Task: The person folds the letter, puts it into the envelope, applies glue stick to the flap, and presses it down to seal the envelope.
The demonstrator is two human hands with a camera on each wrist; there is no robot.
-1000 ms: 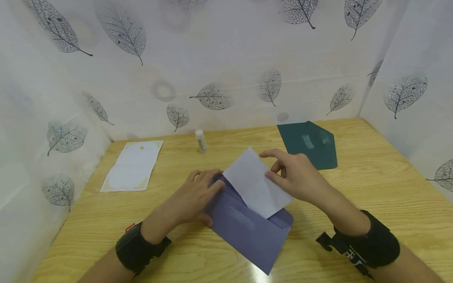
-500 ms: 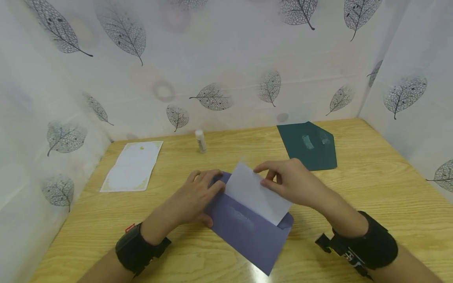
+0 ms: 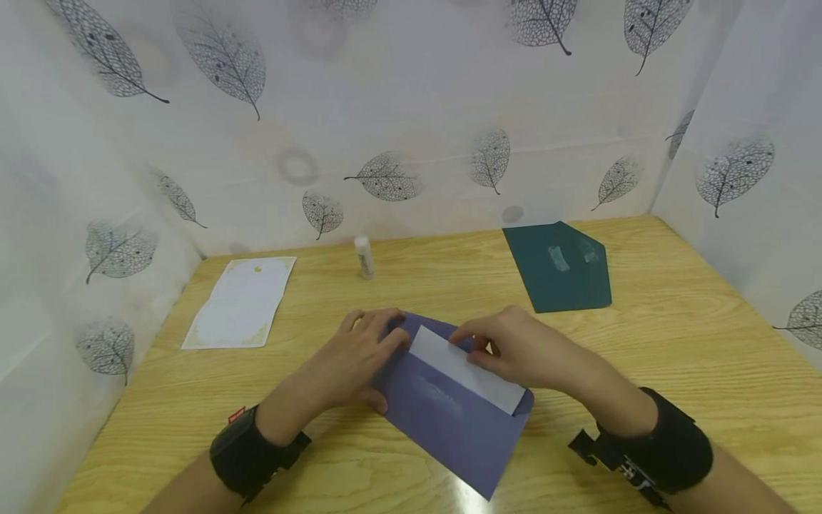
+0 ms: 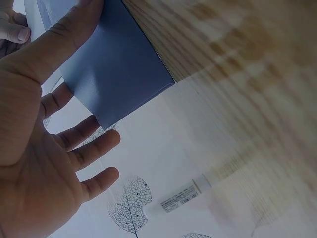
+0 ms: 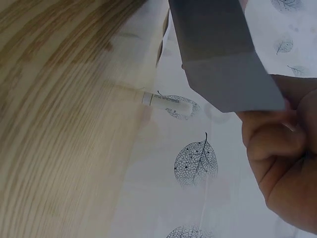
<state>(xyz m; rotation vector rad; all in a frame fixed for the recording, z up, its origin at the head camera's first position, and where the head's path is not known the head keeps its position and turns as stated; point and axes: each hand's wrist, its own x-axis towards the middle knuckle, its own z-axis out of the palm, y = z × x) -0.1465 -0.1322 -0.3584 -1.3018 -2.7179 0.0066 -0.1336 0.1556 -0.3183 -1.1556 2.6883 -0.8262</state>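
White rectangular paper sheet [image 3: 467, 371] has been slid deeper into the purple paper envelope [image 3: 443, 425], a strip showing. Its edge is pinched by the right hand [image 3: 523, 348], fingers curled; the envelope's left end is gripped by the left hand [image 3: 356, 357].

Close-in wrist views (head's looks down) share the white tube [image 4: 184, 193].

A screened-off work corner is shown, whether in a home or an office cannot be told: a wood-grain table [image 3: 668, 314] is enclosed by leaf-printed curtains [image 3: 417, 93] on three sides.
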